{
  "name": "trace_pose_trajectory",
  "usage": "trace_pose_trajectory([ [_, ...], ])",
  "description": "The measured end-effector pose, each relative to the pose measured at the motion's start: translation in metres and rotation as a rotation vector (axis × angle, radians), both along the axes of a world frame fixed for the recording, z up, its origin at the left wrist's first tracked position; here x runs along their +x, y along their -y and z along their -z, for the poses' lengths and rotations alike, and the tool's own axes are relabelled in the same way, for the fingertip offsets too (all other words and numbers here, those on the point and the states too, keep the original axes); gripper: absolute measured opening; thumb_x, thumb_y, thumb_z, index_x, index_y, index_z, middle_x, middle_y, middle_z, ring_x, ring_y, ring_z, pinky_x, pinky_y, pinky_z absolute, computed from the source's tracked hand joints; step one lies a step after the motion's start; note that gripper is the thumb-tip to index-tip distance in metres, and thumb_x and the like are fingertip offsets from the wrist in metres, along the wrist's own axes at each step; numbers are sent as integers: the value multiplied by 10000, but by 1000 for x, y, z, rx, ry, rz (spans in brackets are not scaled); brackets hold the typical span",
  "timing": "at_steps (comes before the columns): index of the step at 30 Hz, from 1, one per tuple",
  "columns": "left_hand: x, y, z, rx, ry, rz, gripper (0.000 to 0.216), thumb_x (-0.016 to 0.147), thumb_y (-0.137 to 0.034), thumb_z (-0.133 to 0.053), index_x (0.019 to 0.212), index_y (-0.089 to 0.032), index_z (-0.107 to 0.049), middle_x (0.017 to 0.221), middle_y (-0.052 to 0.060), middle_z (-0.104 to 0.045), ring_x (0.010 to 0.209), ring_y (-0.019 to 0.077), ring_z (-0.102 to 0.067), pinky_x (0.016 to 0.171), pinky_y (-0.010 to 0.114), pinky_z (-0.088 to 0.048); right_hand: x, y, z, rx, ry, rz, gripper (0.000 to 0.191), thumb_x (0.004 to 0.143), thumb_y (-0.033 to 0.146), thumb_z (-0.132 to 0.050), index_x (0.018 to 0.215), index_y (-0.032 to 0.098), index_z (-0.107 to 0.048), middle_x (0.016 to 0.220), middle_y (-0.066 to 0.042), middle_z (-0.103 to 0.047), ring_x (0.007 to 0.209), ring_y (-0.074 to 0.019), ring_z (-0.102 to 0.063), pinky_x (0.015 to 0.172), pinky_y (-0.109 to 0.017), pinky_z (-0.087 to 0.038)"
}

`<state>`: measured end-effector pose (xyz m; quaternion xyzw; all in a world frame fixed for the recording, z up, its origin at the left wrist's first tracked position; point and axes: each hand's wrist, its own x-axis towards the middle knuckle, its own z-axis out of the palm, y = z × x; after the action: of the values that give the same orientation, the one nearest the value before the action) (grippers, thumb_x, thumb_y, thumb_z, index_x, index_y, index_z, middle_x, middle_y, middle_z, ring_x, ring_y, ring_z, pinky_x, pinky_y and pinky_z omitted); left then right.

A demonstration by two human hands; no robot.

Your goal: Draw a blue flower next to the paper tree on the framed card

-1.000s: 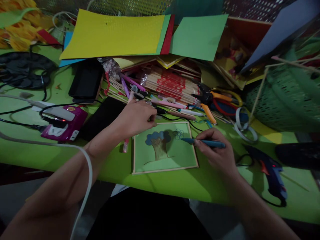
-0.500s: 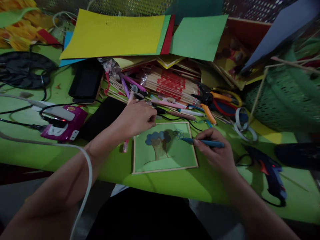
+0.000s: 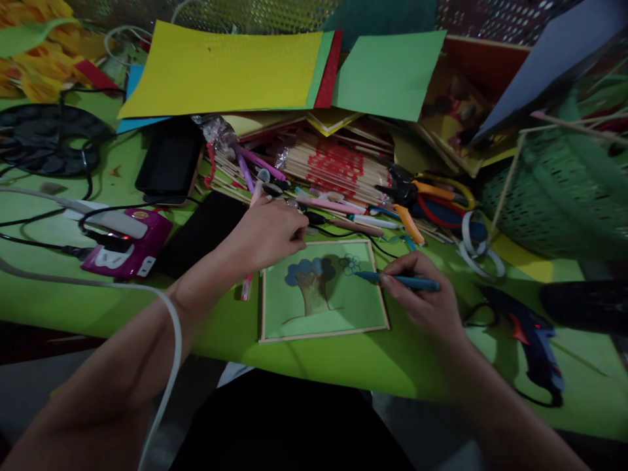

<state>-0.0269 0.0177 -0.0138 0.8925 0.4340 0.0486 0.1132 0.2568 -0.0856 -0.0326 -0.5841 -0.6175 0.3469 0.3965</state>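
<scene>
- Green paper at the heart of it: the framed card (image 3: 324,291) lies flat on the green tabletop (image 3: 324,363), pale strips edging it all round.
- On its face, a brown-trunked, blue-crowned tree (image 3: 314,284); near the card's upper right corner, a small flower outline (image 3: 350,264), its petals looking unfilled.
- And here's the right hand (image 3: 432,301) at the card's right edge, thumb and fingers pinched snugly round a blue felt-tip pen (image 3: 417,282), the tip just below the flower! Touching paper or a hair above? I cannot tell.
- Up at the card's upper left, the left hand (image 3: 275,229), fingers curled under; what that curl holds, if anything, is hidden, and so is any contact with the card.
- The step in hand looks like drawing the flower; the next stroke, I'd judge, calls for a light, steady tip and a card that doesn't slide.
- Beyond the card, a bundle of wooden skewers (image 3: 338,163), then a yellow sheet (image 3: 220,72) farther back.
- Right of the card, a glue gun (image 3: 534,350), red light glowing; well to its left, a magenta socket block (image 3: 154,232).
</scene>
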Motion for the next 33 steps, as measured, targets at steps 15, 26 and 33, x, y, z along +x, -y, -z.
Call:
trace_pose_trajectory([
  [15,-1,-1,1,-6,10,11,92,819,-245,-618,743,-204,-648,793,33,-696,889,267,-662,980,481,-391,1,0,0,-17,9,-2,172,837,348,-769,792,237,-645,733,-13,-629,634,-180,-551,577,-316,-426],
  [26,3,2,-6,-39,-49,-16,90,827,-239,-606,760,-199,-652,793,32,-712,842,251,-672,1002,475,-407,0,1,-1,-26,-8,-3,164,832,340,-770,797,244,-641,730,-3,-622,626,-173,-532,576,-310,-397],
  [33,2,2,-6,-37,-67,-19,113,847,-259,-588,778,-206,-660,763,17,-716,785,230,-664,1073,516,-378,0,1,-4,-32,-21,-18,148,824,308,-765,792,232,-643,714,4,-624,616,-160,-532,562,-299,-392],
])
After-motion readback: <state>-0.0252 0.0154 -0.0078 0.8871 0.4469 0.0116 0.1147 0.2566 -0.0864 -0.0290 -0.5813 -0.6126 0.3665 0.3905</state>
